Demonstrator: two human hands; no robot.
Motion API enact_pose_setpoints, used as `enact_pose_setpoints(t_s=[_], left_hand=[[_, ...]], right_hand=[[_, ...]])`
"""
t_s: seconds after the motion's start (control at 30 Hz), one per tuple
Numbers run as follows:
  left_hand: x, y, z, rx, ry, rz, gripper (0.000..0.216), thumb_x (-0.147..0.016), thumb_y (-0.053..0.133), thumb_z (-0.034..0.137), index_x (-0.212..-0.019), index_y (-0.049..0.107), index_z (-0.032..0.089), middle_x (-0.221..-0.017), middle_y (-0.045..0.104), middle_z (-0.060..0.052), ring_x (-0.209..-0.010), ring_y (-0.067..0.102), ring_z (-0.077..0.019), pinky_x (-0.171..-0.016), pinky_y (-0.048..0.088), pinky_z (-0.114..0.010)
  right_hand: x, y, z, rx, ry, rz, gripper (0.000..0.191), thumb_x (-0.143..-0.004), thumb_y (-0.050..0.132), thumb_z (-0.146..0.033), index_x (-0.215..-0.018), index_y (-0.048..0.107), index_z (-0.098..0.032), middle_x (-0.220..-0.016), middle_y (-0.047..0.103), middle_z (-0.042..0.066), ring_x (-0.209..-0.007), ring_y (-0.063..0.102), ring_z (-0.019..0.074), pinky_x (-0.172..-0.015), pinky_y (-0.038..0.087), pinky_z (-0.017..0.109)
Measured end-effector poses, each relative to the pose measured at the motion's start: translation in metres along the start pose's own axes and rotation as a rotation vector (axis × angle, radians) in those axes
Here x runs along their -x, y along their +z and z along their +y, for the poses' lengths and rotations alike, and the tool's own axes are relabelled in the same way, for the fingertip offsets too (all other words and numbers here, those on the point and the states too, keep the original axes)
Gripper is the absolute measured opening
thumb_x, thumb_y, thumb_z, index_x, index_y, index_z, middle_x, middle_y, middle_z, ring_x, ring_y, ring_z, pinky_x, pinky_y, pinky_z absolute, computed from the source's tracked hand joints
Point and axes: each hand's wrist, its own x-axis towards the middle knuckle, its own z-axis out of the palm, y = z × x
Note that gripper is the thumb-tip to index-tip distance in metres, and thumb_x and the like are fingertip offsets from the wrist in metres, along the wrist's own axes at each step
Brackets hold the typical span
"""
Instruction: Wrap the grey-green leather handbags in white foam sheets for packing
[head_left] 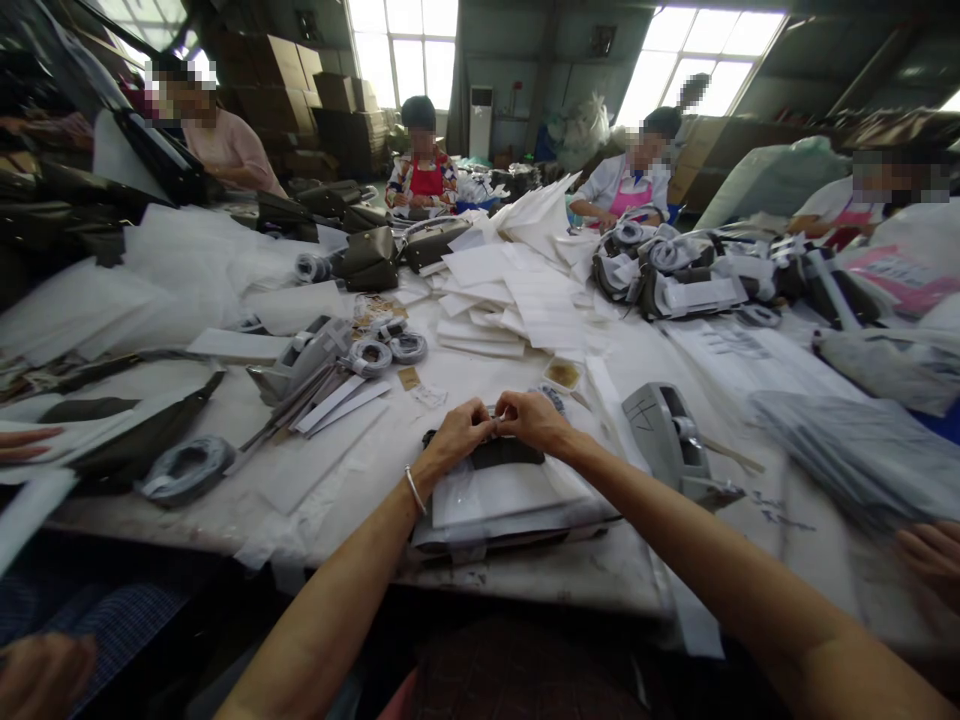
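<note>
Our left hand (471,422) and right hand (529,418) meet almost tip to tip, the fingers of both curled in and thumbs drawn close. Something pale and small shows between them, but we cannot tell what it is, nor how firmly either hand has closed on it. Both sit over the far side of a dark bag (510,455), which lies in front of us at the near edge of the table (337,525). White paper (517,500) covers most of the bag's near part, and we wear a bracelet (415,490) on the left wrist.

Just beyond our hands we see a small dish (548,376) with something brownish in it. To the right stands a grey tape dispenser (664,430); to the left, near some wrapped rings (367,355), is another dispenser (311,355). A loose pile of white sheets (517,310) spreads over the middle of the table, with more bags (367,258) behind it on the left and a heap of wrapped bags (675,275) on the right.

Neighbours' hands show at the left edge (30,440) and the right edge (930,550), the latter beside grey plastic sheets (847,450). Across the table, co-workers (427,180) sit before tall windows (405,45).
</note>
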Motion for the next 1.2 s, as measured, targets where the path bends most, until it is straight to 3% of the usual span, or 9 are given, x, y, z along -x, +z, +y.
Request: enact_pose_setpoints(t_s=[0.27, 0.47, 0.57, 0.7, 0.8, 0.87, 1.0, 1.2], left_hand=[[-0.005, 0.004, -0.012, 0.153, -0.094, 0.018, 0.012, -0.068, 0.063, 0.027, -0.071, 0.055, 0.018, -0.062, 0.057, 0.004, -0.058, 0.053, -0.0112, -0.056, 0.041, -0.023], [-0.007, 0.006, -0.008, 0.288, -0.160, 0.002, 0.027, -0.059, 0.072, 0.031, -0.073, 0.052, 0.019, -0.062, 0.057, 0.004, -0.055, 0.054, -0.0109, -0.055, 0.043, -0.023], [-0.007, 0.002, 0.001, 0.327, -0.182, -0.035, 0.036, -0.052, 0.077, 0.036, -0.069, 0.050, 0.019, -0.061, 0.059, 0.003, -0.054, 0.054, -0.0115, -0.054, 0.043, -0.024], [-0.009, -0.003, 0.002, 0.365, -0.205, -0.074, 0.043, -0.047, 0.083, 0.039, -0.068, 0.052, 0.018, -0.063, 0.061, 0.002, -0.057, 0.055, -0.0124, -0.056, 0.045, -0.025], [-0.011, -0.005, -0.002, 0.364, -0.235, -0.072, 0.046, -0.046, 0.086, 0.042, -0.069, 0.054, 0.018, -0.067, 0.064, 0.001, -0.060, 0.056, -0.0132, -0.057, 0.045, -0.025], [-0.012, -0.005, -0.004, 0.361, -0.246, -0.065, 0.047, -0.045, 0.087, 0.043, -0.070, 0.055, 0.018, -0.068, 0.064, 0.001, -0.061, 0.056, -0.0133, -0.058, 0.044, -0.025], [-0.012, -0.005, -0.003, 0.350, -0.253, -0.054, 0.048, -0.043, 0.087, 0.044, -0.068, 0.055, 0.018, -0.065, 0.063, 0.002, -0.060, 0.056, -0.0137, -0.059, 0.044, -0.025], [-0.010, -0.006, 0.002, 0.343, -0.264, -0.052, 0.047, -0.042, 0.088, 0.042, -0.067, 0.055, 0.018, -0.069, 0.066, 0.000, -0.061, 0.057, -0.0139, -0.059, 0.045, -0.026]], right_hand=[[-0.012, 0.001, 0.014, -0.235, 0.138, -0.135, 0.008, -0.074, 0.067, -0.023, -0.075, 0.074, -0.020, -0.061, 0.068, -0.002, -0.060, 0.061, 0.0137, -0.055, 0.041, 0.022], [-0.004, 0.015, 0.006, -0.330, 0.210, -0.005, 0.009, -0.069, 0.069, -0.018, -0.077, 0.072, -0.017, -0.062, 0.066, -0.002, -0.060, 0.060, 0.0131, -0.053, 0.041, 0.021], [0.023, -0.001, 0.011, -0.345, 0.196, 0.081, 0.017, -0.073, 0.070, -0.024, -0.089, 0.074, -0.019, -0.074, 0.071, -0.001, -0.069, 0.063, 0.0138, -0.060, 0.045, 0.022], [0.094, -0.065, 0.053, -0.278, 0.218, 0.277, 0.018, -0.079, 0.065, -0.035, -0.088, 0.074, -0.021, -0.081, 0.072, 0.000, -0.077, 0.065, 0.0166, -0.071, 0.047, 0.026], [0.158, -0.121, 0.101, -0.213, 0.461, 0.488, 0.024, -0.078, 0.066, -0.042, -0.089, 0.074, -0.021, -0.084, 0.072, 0.002, -0.083, 0.064, 0.0196, -0.074, 0.046, 0.029], [0.192, -0.145, 0.131, -0.232, 0.655, 0.500, 0.029, -0.073, 0.071, -0.045, -0.085, 0.074, -0.020, -0.082, 0.072, 0.004, -0.086, 0.063, 0.0219, -0.076, 0.045, 0.030], [0.222, -0.146, 0.167, -0.393, 0.774, 0.377, 0.041, -0.068, 0.072, -0.055, -0.078, 0.074, -0.016, -0.080, 0.072, 0.008, -0.083, 0.064, 0.0238, -0.075, 0.045, 0.034], [0.215, -0.119, 0.176, -0.584, 0.724, 0.380, 0.040, -0.063, 0.073, -0.054, -0.080, 0.075, -0.018, -0.088, 0.073, 0.006, -0.089, 0.061, 0.0210, -0.080, 0.041, 0.033]])
